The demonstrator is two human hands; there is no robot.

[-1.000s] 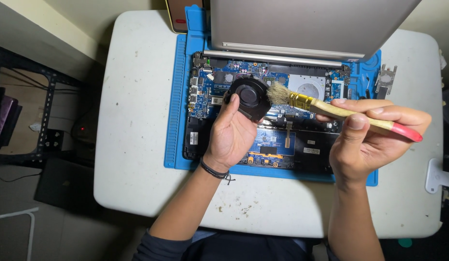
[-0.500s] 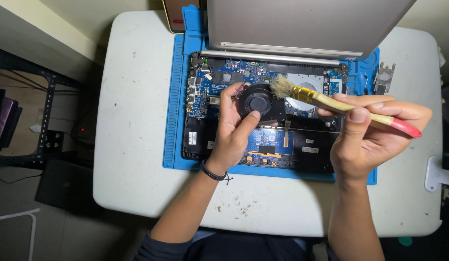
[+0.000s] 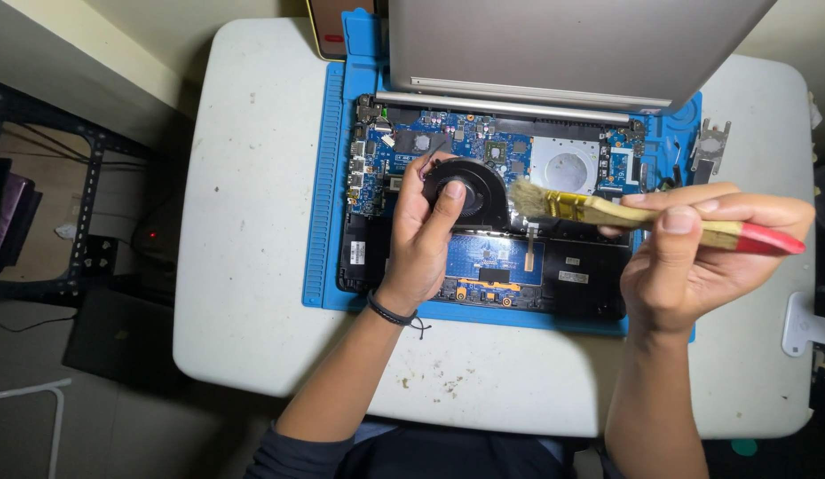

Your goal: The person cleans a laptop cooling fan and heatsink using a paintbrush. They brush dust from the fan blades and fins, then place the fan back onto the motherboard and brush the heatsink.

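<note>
White tabletop (image 3: 252,266) carries an opened laptop (image 3: 519,177) at frame centre, where left hand (image 3: 421,239) fingers clasp its black cooling fan (image 3: 474,191) while right hand (image 3: 696,257) grips a paintbrush (image 3: 643,217).

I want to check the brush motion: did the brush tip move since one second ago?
Yes. The brush tip has drawn back rightward off the black fan, judged against the open laptop; right hand holds it.

A white table in a dim room, seen from above

The scuffed white table (image 3: 252,266) is filling the centre; a black metal rack (image 3: 75,222) is standing at nine o'clock, a pale wall (image 3: 119,53) is running toward eleven, and the grey floor (image 3: 39,426) is lying in shadow at seven.
</note>
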